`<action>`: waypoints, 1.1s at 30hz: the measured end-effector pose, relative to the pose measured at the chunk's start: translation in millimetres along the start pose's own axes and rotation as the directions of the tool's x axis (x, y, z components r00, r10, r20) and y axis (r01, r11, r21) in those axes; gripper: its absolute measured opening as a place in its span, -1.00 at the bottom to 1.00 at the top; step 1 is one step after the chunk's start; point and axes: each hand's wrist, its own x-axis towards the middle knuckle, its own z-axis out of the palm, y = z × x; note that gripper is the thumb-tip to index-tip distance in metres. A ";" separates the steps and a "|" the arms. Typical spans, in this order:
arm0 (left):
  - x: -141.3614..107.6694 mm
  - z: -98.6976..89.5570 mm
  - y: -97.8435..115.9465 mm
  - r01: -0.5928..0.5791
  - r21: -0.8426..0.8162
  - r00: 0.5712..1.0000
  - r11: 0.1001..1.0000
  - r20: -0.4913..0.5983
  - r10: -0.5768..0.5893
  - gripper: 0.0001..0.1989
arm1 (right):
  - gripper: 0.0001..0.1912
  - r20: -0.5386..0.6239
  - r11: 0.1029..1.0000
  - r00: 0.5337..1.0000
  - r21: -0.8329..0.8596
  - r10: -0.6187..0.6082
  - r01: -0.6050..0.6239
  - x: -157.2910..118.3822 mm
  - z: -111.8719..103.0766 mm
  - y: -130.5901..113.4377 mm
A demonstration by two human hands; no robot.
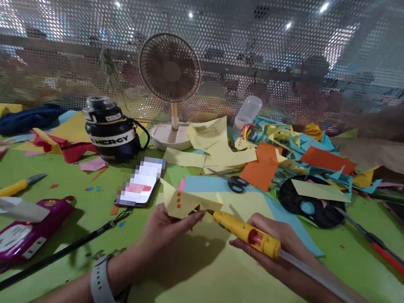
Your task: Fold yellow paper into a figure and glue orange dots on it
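Observation:
My left hand (169,232), with a grey watch at the wrist, pinches a folded pale-yellow paper piece (184,202) with small red squares on it. My right hand (272,243) grips a yellow glue pen (247,230), with a clear rod or tube running from its rear along the forearm. The dark tip of the pen is at the paper's right side, close to my left fingertips. I cannot tell if it touches. Beneath both hands lies a large pale-yellow sheet (227,287), over a light-blue sheet (204,184).
A lit phone (142,180), a black bottle (113,138) and a small fan (171,68) stand beyond my left hand. Dark scissors (235,183), a black round tray (307,206) and heaped paper scraps (262,155) lie ahead. A purple device (22,236) is at left.

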 end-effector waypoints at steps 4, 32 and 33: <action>4.1 -3.5 -2.1 0.083 -0.090 0.987 0.992 -0.130 -0.095 -0.78 | -0.69 -0.072 0.995 0.997 -0.096 0.005 -0.012 -7.1 -23.0 -0.1; 11.4 -13.1 2.1 0.135 -0.410 0.966 0.902 -0.149 -0.212 -0.78 | -0.28 0.159 0.834 0.968 -0.493 -0.193 0.247 14.3 11.5 13.3; 11.4 -13.0 2.5 0.126 -0.414 0.968 0.901 -0.147 -0.203 -0.78 | -0.24 0.179 0.834 0.962 -0.481 -0.209 0.270 21.4 21.0 9.7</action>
